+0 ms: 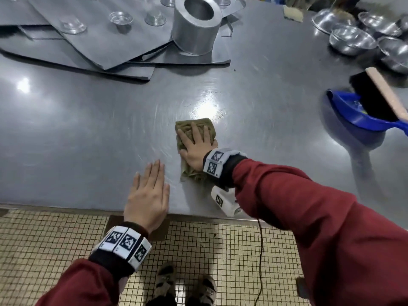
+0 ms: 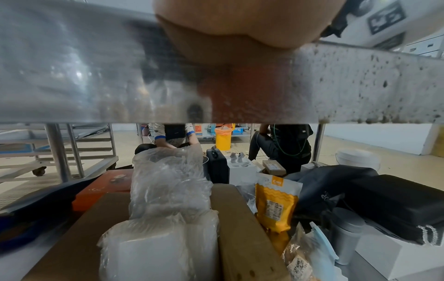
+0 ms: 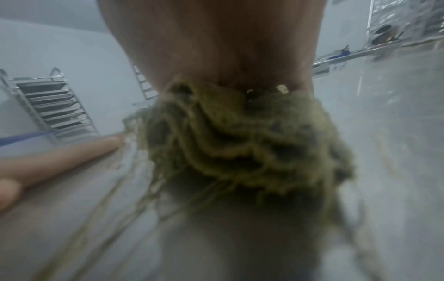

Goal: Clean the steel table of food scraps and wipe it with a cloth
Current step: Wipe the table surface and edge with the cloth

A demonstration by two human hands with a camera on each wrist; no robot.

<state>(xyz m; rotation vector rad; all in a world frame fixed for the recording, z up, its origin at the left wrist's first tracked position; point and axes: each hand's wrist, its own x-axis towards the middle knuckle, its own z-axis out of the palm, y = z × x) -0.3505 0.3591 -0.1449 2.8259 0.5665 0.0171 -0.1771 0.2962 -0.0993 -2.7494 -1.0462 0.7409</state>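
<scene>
My right hand [image 1: 195,146] lies flat with straight fingers on an olive-green cloth [image 1: 194,127], pressing it onto the steel table [image 1: 77,129] near the middle front. The right wrist view shows the cloth [image 3: 240,136] bunched under my palm, with a pale crumb at its edge. My left hand [image 1: 148,191] rests flat and open on the table by its front edge [image 1: 66,206], a little to the left of the cloth. Streaky wipe marks arc across the steel around the cloth. In the left wrist view only the heel of my palm [image 2: 235,22] shows above the table's edge [image 2: 360,85].
A blue dustpan [image 1: 353,115] with a black wooden-backed brush [image 1: 379,93] lies at the right. Flat steel sheets [image 1: 88,40], a steel cylinder [image 1: 196,25] and clear cups stand at the back left, steel bowls [image 1: 353,38] at the back right. Boxes and bags fill the shelf below.
</scene>
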